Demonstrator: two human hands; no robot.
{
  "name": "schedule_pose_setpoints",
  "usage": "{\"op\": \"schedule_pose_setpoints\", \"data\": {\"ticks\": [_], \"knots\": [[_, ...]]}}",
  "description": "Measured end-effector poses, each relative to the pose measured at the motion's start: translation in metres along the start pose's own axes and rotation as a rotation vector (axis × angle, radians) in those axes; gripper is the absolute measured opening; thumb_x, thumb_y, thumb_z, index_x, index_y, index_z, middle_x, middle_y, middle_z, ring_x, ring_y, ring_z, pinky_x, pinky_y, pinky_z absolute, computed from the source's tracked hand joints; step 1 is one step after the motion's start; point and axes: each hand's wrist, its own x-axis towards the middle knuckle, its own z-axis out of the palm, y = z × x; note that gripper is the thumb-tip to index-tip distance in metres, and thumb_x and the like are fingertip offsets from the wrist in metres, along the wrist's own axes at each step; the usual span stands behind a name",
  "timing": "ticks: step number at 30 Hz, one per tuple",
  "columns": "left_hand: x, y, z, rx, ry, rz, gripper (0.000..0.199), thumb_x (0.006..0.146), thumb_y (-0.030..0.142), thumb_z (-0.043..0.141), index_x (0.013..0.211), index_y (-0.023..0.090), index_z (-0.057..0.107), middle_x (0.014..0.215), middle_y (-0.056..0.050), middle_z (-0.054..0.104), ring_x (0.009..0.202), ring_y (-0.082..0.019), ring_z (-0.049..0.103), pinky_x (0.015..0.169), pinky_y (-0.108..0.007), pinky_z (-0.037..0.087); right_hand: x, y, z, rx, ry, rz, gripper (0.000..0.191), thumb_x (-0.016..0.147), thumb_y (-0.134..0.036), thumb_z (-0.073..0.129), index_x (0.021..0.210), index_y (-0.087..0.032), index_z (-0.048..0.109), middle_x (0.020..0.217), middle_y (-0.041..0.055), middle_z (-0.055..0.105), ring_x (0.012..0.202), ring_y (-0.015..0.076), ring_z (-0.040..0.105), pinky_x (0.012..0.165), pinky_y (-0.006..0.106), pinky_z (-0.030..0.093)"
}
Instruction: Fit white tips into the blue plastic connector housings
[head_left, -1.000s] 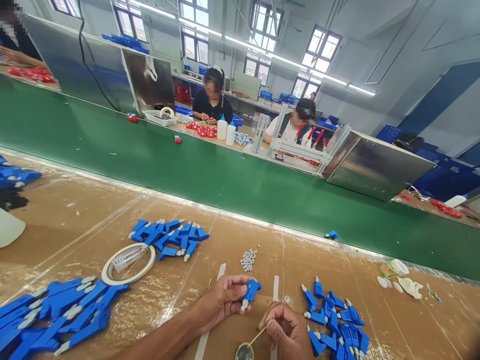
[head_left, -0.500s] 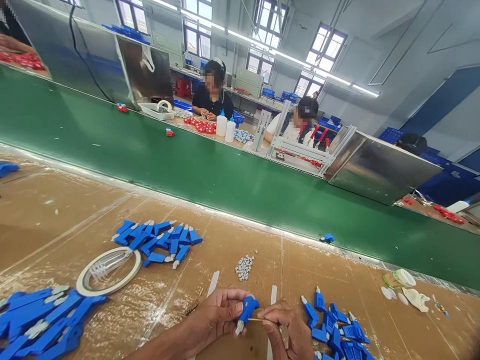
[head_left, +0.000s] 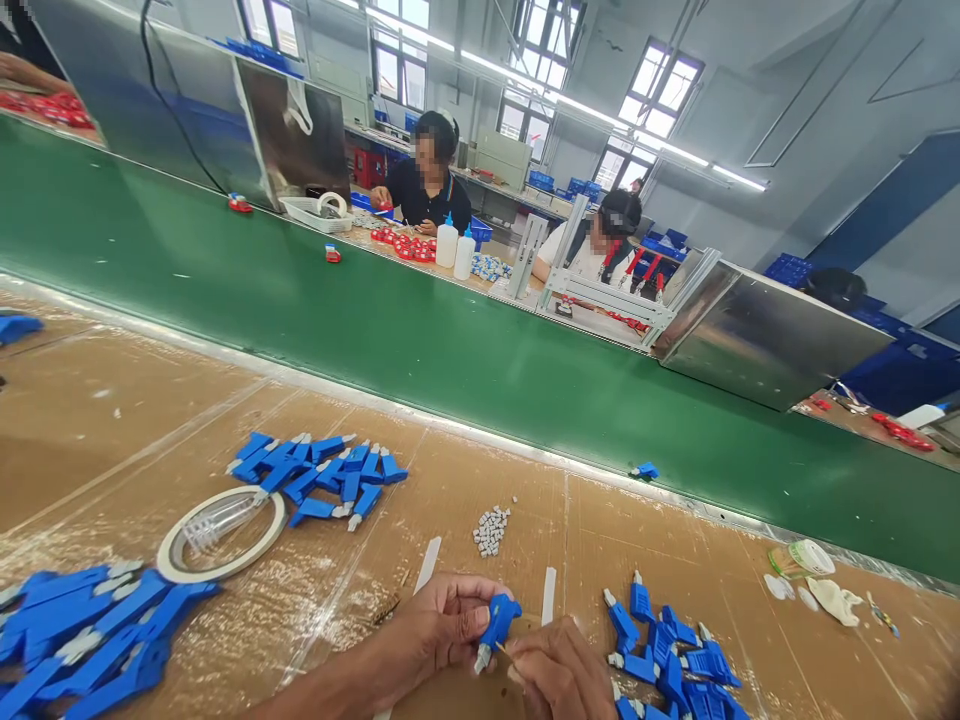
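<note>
My left hand (head_left: 450,632) is closed on a blue plastic piece (head_left: 498,622) with a light grey tip, held tilted with the tip down. Between the fingertips of my right hand (head_left: 559,672) is a thin wooden stick (head_left: 501,648), like a toothpick. Its end meets or nearly meets the piece just above the grey tip; actual contact I cannot tell. A small heap of grey bits (head_left: 491,531) lies beyond my hands. To the right is a pile of similar blue pieces (head_left: 664,640).
More blue pieces lie in a pile (head_left: 315,475) at mid left and another (head_left: 90,630) at near left. A tape roll (head_left: 169,555) rests between them. A clear tub (head_left: 802,558) lies at right. Beyond runs a green conveyor belt (head_left: 450,370), with people seated across it.
My right hand has shifted down and left, bringing the stick's end closer to the grey tip. On the belt, the small blue and red pieces have moved slightly left.
</note>
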Motion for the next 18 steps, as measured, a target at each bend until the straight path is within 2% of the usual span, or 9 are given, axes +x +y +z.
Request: {"op": "schedule_pose_setpoints", "data": {"ticks": [7, 10, 15, 18], "knots": [[0.001, 0.001, 0.000, 0.038, 0.010, -0.011, 0.049, 0.054, 0.043, 0.093, 0.089, 0.013, 0.078, 0.075, -0.005, 0.072, 0.056, -0.012, 0.062, 0.053, -0.022, 0.045, 0.007, -0.005, 0.003, -0.025, 0.026, -0.018, 0.017, 0.100, -0.015, 0.047, 0.109, -0.021, 0.060, 0.077, 0.0065, 0.074, 0.059, 0.0175, 0.064, 0.053, 0.030, 0.053], [0.000, 0.002, 0.001, 0.040, -0.008, -0.004, 0.048, 0.055, 0.044, 0.093, 0.089, 0.013, 0.078, 0.075, -0.005, 0.072, 0.056, -0.011, 0.061, 0.052, -0.022, 0.044, 0.009, -0.009, 0.002, 0.004, 0.044, 0.038, 0.018, 0.101, -0.015, 0.045, 0.108, -0.021, 0.060, 0.079, 0.0062, 0.074, 0.064, 0.0175, 0.066, 0.060, 0.031, 0.053], [-0.003, 0.004, 0.002, 0.026, 0.009, -0.009, 0.049, 0.054, 0.043, 0.093, 0.091, 0.014, 0.079, 0.074, -0.004, 0.070, 0.057, -0.012, 0.062, 0.058, -0.024, 0.047, 0.008, -0.008, -0.017, 0.173, 0.019, 0.228, 0.011, 0.102, -0.027, 0.050, 0.105, -0.027, 0.061, 0.083, 0.0041, 0.076, 0.069, 0.0180, 0.069, 0.063, 0.030, 0.055], [-0.003, 0.005, 0.000, 0.015, -0.005, -0.009, 0.049, 0.054, 0.042, 0.093, 0.091, 0.014, 0.079, 0.070, -0.004, 0.069, 0.056, -0.011, 0.061, 0.058, -0.024, 0.047, -0.006, -0.003, -0.029, 0.275, -0.051, 0.249, 0.012, 0.101, -0.032, 0.052, 0.106, -0.029, 0.062, 0.081, 0.0030, 0.077, 0.066, 0.0186, 0.071, 0.059, 0.029, 0.057]]}}
